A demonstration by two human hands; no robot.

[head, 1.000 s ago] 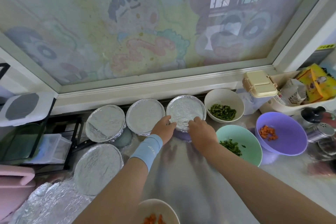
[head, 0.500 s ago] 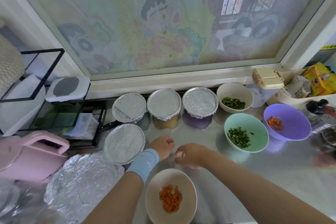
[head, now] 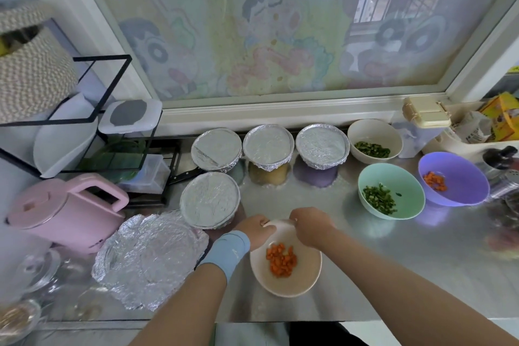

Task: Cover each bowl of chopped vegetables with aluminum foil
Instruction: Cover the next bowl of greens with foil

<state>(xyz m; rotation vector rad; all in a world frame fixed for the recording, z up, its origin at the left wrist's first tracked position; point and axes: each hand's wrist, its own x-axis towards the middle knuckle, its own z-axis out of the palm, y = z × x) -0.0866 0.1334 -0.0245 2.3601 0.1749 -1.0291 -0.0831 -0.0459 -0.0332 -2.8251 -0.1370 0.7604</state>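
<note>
A cream bowl [head: 283, 282] with chopped carrot sits near the counter's front edge. My left hand [head: 254, 230] and my right hand [head: 311, 226] both grip its far rim. Several foil-covered bowls stand behind: three in a back row [head: 216, 149] [head: 268, 146] [head: 321, 144] and one closer [head: 209, 198]. Uncovered are a cream bowl of green pieces [head: 375, 140], a mint bowl of green pieces [head: 391, 194] and a purple bowl of carrot [head: 453, 178]. A loose crumpled foil sheet [head: 148, 258] lies to the left.
A pink kettle [head: 64, 212] stands at the left beside a black wire rack [head: 92, 121]. A tray with packets [head: 483, 123], a lidded container [head: 424, 112] and shakers crowd the right. Glass dishes sit at the front left.
My hands have left the back foil-covered bowl, drawn toward me, and now hold the far rim of the carrot bowl. The view has tilted down and left.
</note>
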